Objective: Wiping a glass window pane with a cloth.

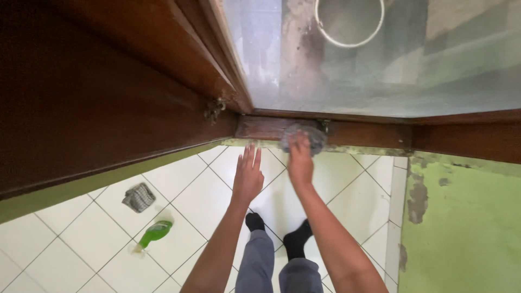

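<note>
My right hand [300,160] presses a crumpled grey cloth [304,135] against the lower wooden rail of a window frame [369,133]. The fingers are closed over the cloth. My left hand [248,174] hovers beside it, flat, fingers spread and holding nothing, just below the frame's corner. Above the rail is a pane of dusty glass [336,70].
On the white tiled floor [59,244] lie a green spray bottle [153,234] on its side and a folded grey rag [139,197]. My feet in black socks [296,239] stand below. A green wall with peeling paint [461,217] is at the right. A metal latch [215,108] sits on the frame's corner.
</note>
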